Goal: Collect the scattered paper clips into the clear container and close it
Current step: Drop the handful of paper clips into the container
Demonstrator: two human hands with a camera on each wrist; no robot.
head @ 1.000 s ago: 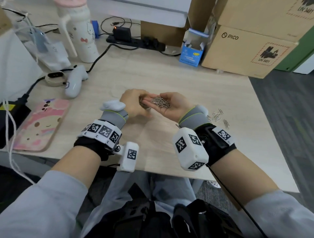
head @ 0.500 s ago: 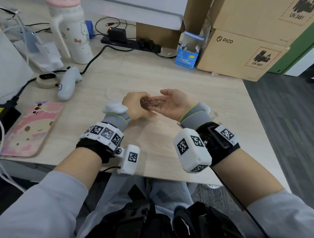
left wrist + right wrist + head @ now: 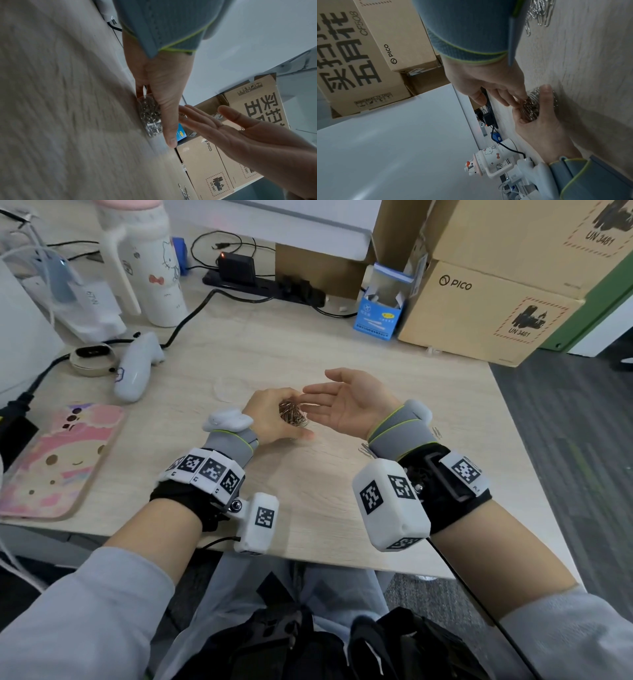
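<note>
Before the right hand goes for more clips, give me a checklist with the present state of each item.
1. Container steadied: ok, the left hand holds it in a curled grip on the desk.
2. Container open to take more: ok, the clips inside show from above.
3. Right hand emptied: ok, palm open, nothing left in it.
4. Clips left to collect: not ok, loose clips lie on the desk by the right wrist.
5. Lid within reach: cannot tell for sure; a faint clear disc lies on the desk beyond the left hand.
</note>
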